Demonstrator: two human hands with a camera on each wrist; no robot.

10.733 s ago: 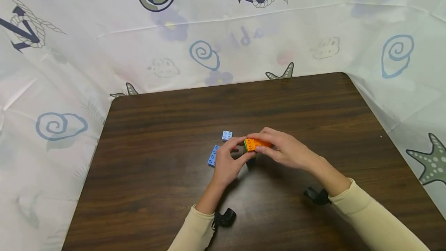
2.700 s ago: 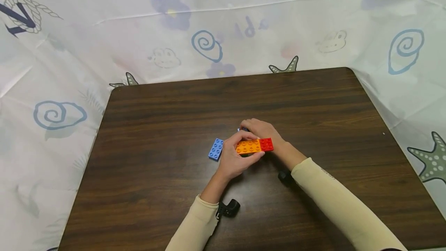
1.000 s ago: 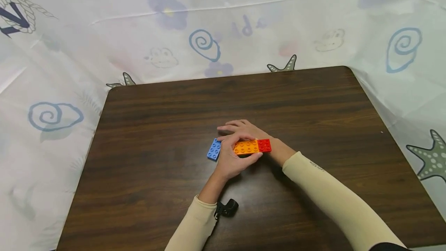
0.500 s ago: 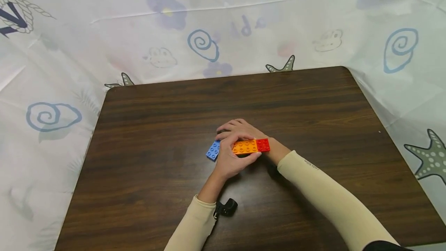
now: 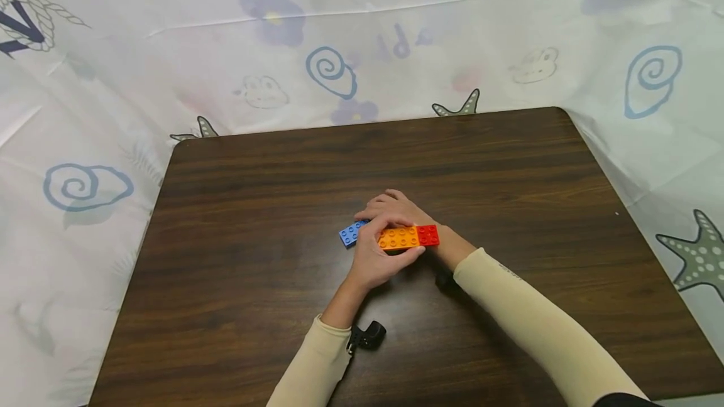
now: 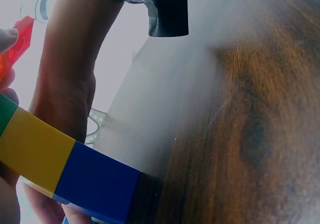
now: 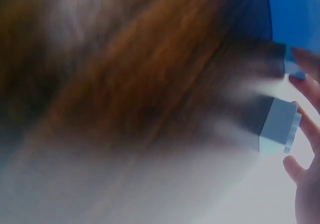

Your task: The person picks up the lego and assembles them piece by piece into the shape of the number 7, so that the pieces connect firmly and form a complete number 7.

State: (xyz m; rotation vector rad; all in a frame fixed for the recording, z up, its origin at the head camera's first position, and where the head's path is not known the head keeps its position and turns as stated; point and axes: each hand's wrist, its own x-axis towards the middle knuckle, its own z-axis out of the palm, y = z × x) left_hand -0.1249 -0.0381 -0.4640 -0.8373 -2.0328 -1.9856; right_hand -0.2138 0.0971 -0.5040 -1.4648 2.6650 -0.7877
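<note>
My left hand (image 5: pixel 376 256) holds a stack of toy building bricks between thumb and fingers. An orange brick (image 5: pixel 398 238) and a red brick (image 5: pixel 428 235) form its top. In the left wrist view a green brick (image 6: pixel 6 109), a yellow brick (image 6: pixel 37 151) and a dark blue brick (image 6: pixel 97 184) join in a column down to the table. Behind the stack my right hand (image 5: pixel 390 207) reaches across, fingertips at a light blue eight-stud brick (image 5: pixel 352 233). In the right wrist view a small pale blue brick (image 7: pixel 278 125) stands by the fingers, the thumb apart from it.
The dark wood table (image 5: pixel 254 206) extends round the hands on all sides. A patterned white cloth (image 5: pixel 396 61) hangs behind and beside it. The left wrist carries a black camera (image 5: pixel 370 335).
The right hand has moved left behind the stack since about three seconds ago. The light blue eight-stud brick has just turned under its fingers, while the left hand keeps its grip.
</note>
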